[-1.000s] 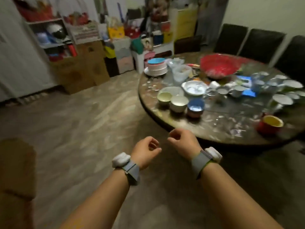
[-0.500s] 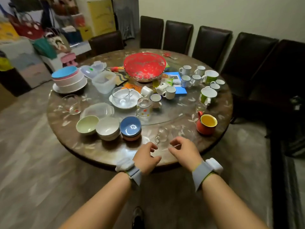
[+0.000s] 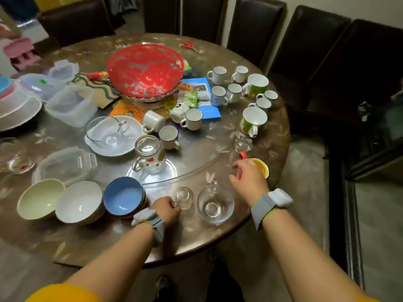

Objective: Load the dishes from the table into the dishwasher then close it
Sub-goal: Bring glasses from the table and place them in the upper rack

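Left hand (image 3: 166, 211): fingers curled at the small clear glass cup (image 3: 183, 197); grip unclear
Right hand (image 3: 248, 178): fingers closing over the red mug with yellow inside (image 3: 260, 167); hold uncertain

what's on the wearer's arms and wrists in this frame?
Bare forearms. Each wrist carries a grey fabric strap with a white rounded module: left wristband, right wristband, the latter edged in yellow-green. A yellow sleeve shows at the left upper arm.

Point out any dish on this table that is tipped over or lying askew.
Two white ceramic mugs lie on their sides near the table's middle: a square-mouthed mug and a rounder mug, just in front of the red patterned bowl. Everything else appears upright.
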Motion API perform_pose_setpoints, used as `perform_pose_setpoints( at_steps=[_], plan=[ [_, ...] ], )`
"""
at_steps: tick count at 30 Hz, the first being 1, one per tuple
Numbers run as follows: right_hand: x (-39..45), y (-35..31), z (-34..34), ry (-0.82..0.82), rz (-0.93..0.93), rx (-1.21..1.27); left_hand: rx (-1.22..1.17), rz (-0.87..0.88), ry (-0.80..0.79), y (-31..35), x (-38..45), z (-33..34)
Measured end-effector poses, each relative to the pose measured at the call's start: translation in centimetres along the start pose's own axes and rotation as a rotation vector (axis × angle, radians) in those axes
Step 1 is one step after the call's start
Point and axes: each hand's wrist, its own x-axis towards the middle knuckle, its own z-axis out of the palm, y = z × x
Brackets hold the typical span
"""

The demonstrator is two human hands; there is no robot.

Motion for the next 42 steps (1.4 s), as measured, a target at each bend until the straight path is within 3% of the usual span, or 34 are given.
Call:
perform_pose_setpoints(
  at_steps=[10, 17, 30, 35, 37, 40, 42],
  plan=[
    [11.7, 3.9, -2.6, 0.003, -0.007, -0.118, -0.304, -0.033, 0.049, 5.9, 0.4, -4.1],
    [16.5, 5.6, -1.1, -0.238, 0.011, -0.210, -0.594, -0.035, 0.063, 12.8, 3.3, -4.5],
    [18.7, 6.9, 0.5, -0.186, -0.057, -0.166, -0.855, -0.118, 0.134, 16.1, 4.4, -2.5],
    [18.0, 5.8, -2.0, -0.074, -0.100, 0.117, -0.784, -0.068, 0.170, 16.4, 4.2, -3.0],
    [17.1, 4.0, -4.1, -0.092, -0.102, 0.344, -0.746, -0.056, 0.190, 16.7, 4.4, -3.6],
    [15.5, 1.3, -6.2, -0.380, 0.023, 1.032, -0.770, -0.078, 0.176, 17.2, 4.4, -4.0],
    [15.0, 0.3, -6.3, -0.559, 0.112, 1.360, -0.836, -0.119, 0.131, 17.6, 4.2, -4.0]
  ],
)
